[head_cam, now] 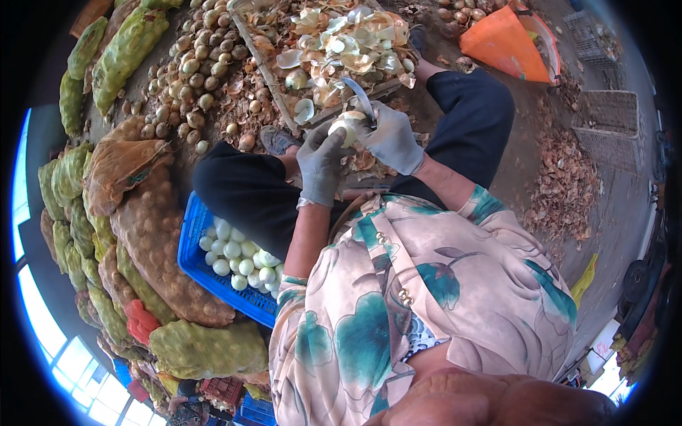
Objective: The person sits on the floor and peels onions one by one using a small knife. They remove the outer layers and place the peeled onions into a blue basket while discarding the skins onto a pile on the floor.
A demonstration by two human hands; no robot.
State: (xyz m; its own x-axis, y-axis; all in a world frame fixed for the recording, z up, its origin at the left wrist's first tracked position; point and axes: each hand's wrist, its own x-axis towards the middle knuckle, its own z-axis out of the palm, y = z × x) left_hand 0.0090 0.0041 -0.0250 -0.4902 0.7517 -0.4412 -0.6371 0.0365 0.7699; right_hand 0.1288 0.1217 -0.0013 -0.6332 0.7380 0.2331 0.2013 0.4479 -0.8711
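In front of my lap, my left hand in a grey work glove holds a partly peeled onion. My right hand, gloved alike, grips a knife with a curved blade; the handle is hidden in my fingers. The blade points up and away, and the right fingers are close against the onion's right side. Just beyond both hands is a wood-edged crate heaped with onion skins. To the left of my thigh, a blue plastic crate contains peeled white onions.
Unpeeled onions lie piled on the floor at upper left. Full mesh sacks line the left side. An orange bucket-like container lies tipped at upper right. Grey crates and scattered skins are at right. Another person is far behind.
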